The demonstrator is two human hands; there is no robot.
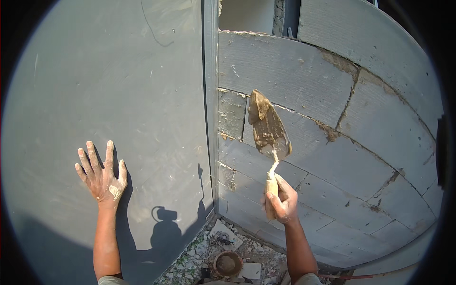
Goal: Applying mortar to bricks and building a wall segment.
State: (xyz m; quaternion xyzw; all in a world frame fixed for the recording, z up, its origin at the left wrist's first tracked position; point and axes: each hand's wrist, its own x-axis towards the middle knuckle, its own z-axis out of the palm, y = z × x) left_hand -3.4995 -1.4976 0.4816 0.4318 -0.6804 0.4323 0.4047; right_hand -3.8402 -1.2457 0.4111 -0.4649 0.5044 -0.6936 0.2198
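Note:
A trowel points upward in front of the block wall, its blade smeared with wet brown mortar that is thickest near the tip. My right hand is wrapped round its pale, caked handle. Fingers spread, my left hand lies flat against the smooth grey panel; dried mortar sticks near its wrist. Behind the blade, a narrow gap shows beside a small block next to the upright metal frame edge.
The wall of large grey blocks fills the right side, with rough mortar joints. An opening shows at its top. Down on the rubble-strewn ground stand a bucket of mortar and broken block pieces.

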